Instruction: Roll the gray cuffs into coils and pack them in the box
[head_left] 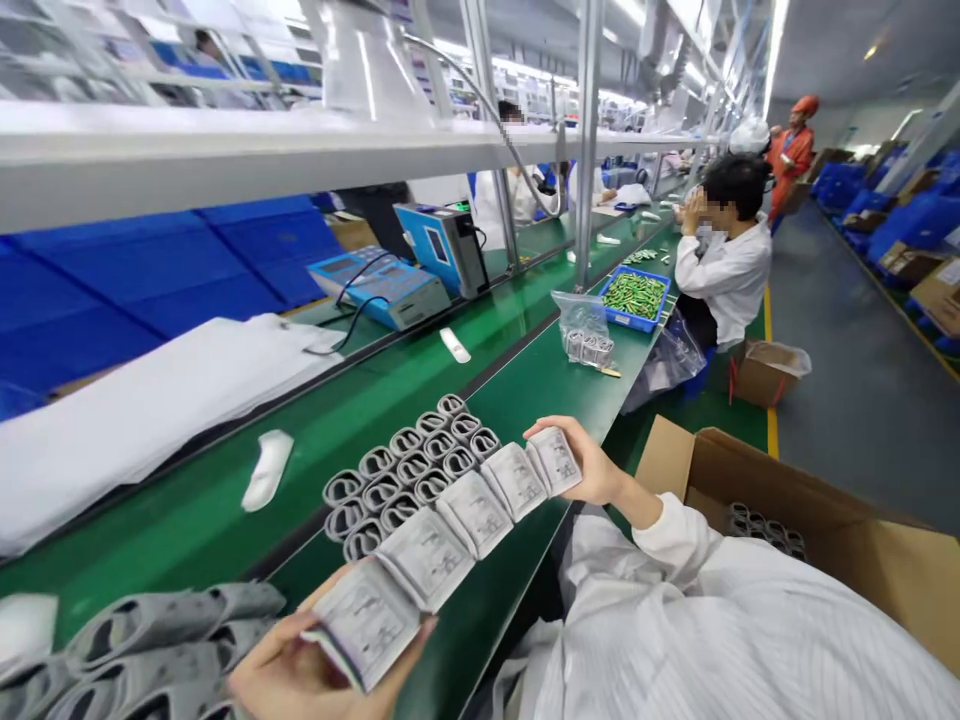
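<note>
Got a long strip of printed sachets stretched between both hands here, hanging out over the near edge of the green conveyor belt. The left hand and right hand are well apart, each clamped on one end, with a few folded sachets bunched at the left thumb. Tip: a light pinch and a little tension works best, so the joints between sachets don't kink or tear. Just beside the strip, there's a tidy stack of grey looped sleeves on the belt, so mind it doesn't snag. An open cardboard box sits past the right hand, with more grey loops inside.
</note>
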